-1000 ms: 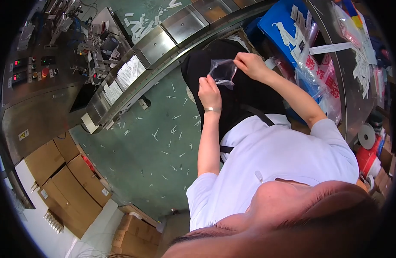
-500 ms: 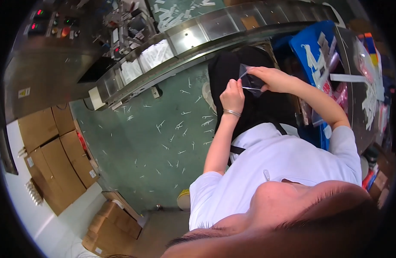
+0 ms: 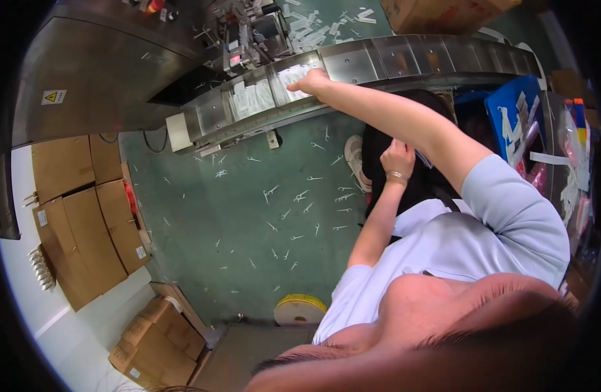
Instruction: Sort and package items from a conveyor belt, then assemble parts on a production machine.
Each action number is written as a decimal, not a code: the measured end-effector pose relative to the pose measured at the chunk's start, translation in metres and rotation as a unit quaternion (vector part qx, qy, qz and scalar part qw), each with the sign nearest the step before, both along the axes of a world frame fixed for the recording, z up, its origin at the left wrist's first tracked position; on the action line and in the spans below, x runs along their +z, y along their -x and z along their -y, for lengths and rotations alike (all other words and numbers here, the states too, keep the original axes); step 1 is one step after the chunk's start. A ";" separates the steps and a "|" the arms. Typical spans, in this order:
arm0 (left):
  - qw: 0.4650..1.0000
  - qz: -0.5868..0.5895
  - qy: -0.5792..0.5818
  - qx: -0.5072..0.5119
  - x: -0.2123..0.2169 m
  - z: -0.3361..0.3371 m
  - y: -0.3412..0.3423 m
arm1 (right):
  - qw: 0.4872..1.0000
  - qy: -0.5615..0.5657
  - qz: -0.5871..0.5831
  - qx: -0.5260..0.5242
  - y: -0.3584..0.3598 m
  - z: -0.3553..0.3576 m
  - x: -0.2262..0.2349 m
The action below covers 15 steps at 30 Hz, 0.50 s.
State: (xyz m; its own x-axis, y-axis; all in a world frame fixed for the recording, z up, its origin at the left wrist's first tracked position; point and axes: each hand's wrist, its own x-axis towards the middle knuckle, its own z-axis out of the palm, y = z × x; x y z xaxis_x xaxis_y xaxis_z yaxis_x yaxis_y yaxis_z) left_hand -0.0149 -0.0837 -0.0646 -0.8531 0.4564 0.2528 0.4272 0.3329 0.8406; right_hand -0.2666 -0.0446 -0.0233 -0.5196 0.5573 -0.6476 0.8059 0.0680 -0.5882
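Note:
My right hand (image 3: 308,82) reaches out over the metal conveyor (image 3: 356,64), at the white flat pieces (image 3: 297,80) lying in one of its sections. Its thumb and fingers look spread, though the fingertips are partly hidden. Another batch of white pieces (image 3: 253,98) lies in the neighbouring section to the left. Close to my lap, my left hand (image 3: 398,159), with bracelets at the wrist, is closed on a clear plastic bag (image 3: 427,162); only a small part of the bag shows beside my fingers, under my right arm.
A blue bin (image 3: 509,108) with white pieces and pink bags stands at right. Machinery (image 3: 258,39) rises behind the conveyor. White hook-shaped pieces (image 3: 301,196) litter the green floor. Cardboard boxes (image 3: 85,228) line the left wall; a yellow-rimmed reel (image 3: 300,310) lies below.
My right hand has let go of the clear bag and moved forward and left to the conveyor. My left hand has drawn back slightly toward my lap. The view has shifted.

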 end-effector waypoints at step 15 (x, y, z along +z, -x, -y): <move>0.998 0.015 0.054 -0.004 -0.029 0.017 -0.001 | 0.994 -0.042 0.088 -0.040 0.050 0.030 -0.039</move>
